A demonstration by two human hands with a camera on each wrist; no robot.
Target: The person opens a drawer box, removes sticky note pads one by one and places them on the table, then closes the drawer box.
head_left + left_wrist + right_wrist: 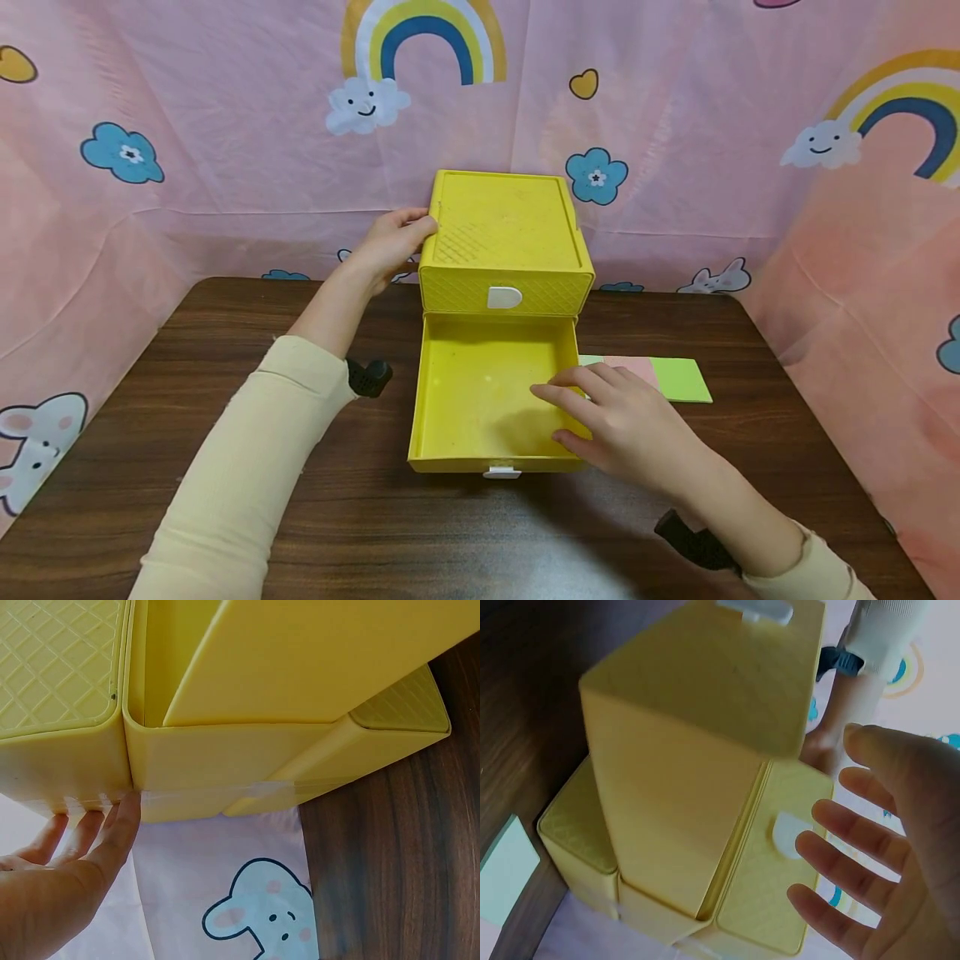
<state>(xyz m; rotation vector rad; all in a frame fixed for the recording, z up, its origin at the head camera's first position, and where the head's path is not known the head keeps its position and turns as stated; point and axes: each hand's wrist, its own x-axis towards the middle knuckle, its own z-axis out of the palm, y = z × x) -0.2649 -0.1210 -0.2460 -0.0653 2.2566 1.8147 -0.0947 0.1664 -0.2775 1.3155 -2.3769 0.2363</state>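
A yellow drawer unit stands on the table, its tiers visible in the wrist views. Its middle drawer is pulled far out toward me, with nothing seen inside. White tabs serve as handles, such as the one on the top drawer. My left hand touches the unit's left side near the top, and in the left wrist view its fingers lie extended against the side wall. My right hand hovers by the drawer's right edge, its fingers spread and holding nothing.
Sticky notes in green and pink lie on the dark wooden table, right of the unit. A pink patterned cloth hangs behind the table and along both sides.
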